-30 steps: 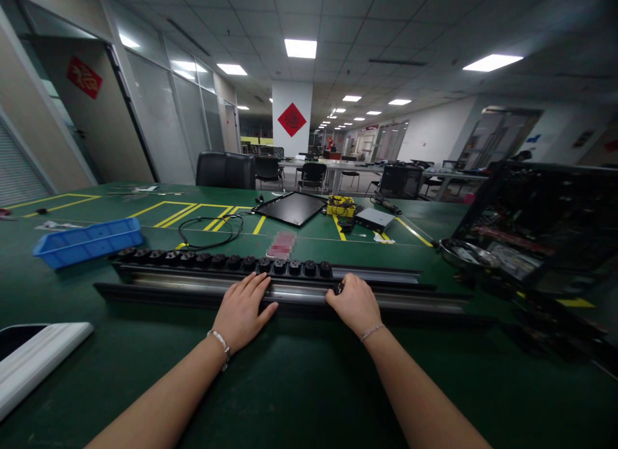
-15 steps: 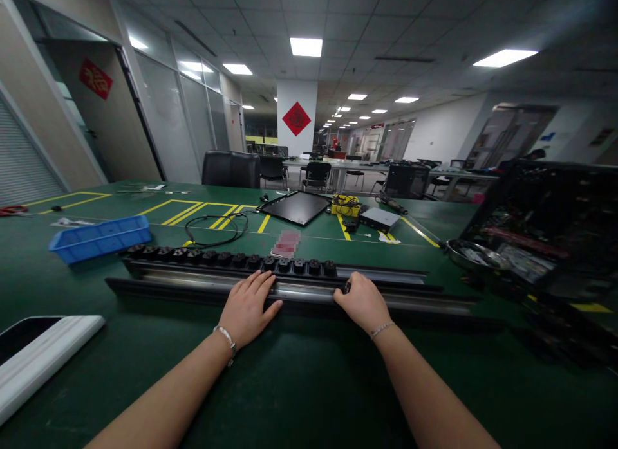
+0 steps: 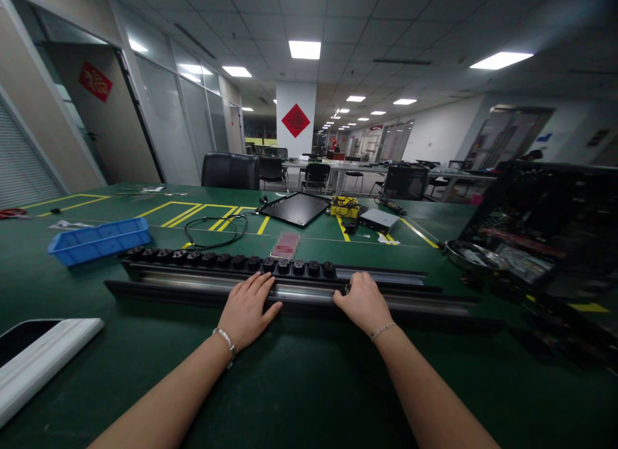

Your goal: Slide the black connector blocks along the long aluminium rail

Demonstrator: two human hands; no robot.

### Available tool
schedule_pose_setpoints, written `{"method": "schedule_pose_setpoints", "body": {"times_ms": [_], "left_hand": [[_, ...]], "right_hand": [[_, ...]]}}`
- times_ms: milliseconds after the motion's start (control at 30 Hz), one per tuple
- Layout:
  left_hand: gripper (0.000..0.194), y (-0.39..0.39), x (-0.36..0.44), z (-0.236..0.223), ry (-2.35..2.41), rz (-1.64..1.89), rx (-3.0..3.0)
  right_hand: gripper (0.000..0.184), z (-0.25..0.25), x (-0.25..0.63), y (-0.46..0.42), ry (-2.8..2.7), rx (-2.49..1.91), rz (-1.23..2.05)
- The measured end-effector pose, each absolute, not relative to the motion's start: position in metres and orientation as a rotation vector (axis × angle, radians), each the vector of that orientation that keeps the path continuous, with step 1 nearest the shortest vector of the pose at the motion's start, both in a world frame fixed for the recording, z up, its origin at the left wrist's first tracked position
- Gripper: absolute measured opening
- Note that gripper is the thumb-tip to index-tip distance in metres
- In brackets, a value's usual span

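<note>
A long black rail with a shiny metal channel (image 3: 304, 292) lies crosswise on the green table in front of me. My left hand (image 3: 247, 305) rests on its near side with fingers stretched over it and thumb apart. Farther right, my right hand (image 3: 363, 299) is closed at the rail, its fingertips pinching a small black piece (image 3: 346, 289) that is mostly hidden. Just behind the channel stands a row of several black socket modules (image 3: 253, 263), set along a second black rail that runs out to the right.
A blue plastic bin (image 3: 101, 240) is at the left, with a white-edged panel (image 3: 53, 362) nearer me. Behind the rails lie a coiled black cable (image 3: 217, 231), a flat black panel (image 3: 297, 208), a yellow box (image 3: 344, 206) and a grey box (image 3: 379, 219). A dark open case (image 3: 545, 211) stands right.
Both hands keep their places on the rail. The view has shifted very slightly; nothing else visibly differs.
</note>
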State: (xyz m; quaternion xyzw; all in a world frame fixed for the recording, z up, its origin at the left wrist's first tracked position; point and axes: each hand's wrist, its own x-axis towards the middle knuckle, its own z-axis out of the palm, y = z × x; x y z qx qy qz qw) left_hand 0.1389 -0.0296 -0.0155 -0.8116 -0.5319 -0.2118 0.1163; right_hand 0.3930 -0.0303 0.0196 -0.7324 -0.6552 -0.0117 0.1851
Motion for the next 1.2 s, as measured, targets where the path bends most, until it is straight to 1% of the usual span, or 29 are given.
{"method": "schedule_pose_setpoints", "body": {"times_ms": [133, 500, 767, 867, 1033, 1200], "left_hand": [[0.049, -0.029, 0.139, -0.016, -1.552, -0.616, -2.378], [0.048, -0.030, 0.139, -0.014, -1.553, -0.623, -2.395], [0.049, -0.030, 0.138, -0.014, -1.555, -0.618, -2.383], [0.049, -0.030, 0.139, -0.014, -1.554, -0.604, -2.381], [0.049, -0.031, 0.140, -0.012, -1.554, -0.589, -2.381], [0.049, -0.031, 0.140, -0.012, -1.554, -0.592, -2.374]], "right_hand": [[0.029, 0.022, 0.395, -0.031, -1.886, -2.071, -0.030], [0.015, 0.017, 0.399, -0.025, -1.892, -2.031, -0.028], [0.015, 0.020, 0.403, -0.024, -1.891, -2.030, 0.045], [0.018, 0.021, 0.404, -0.025, -1.893, -2.050, 0.043], [0.035, 0.022, 0.409, -0.029, -1.815, -2.181, -0.087], [0.036, 0.019, 0.414, -0.033, -1.815, -2.193, -0.088]]}}
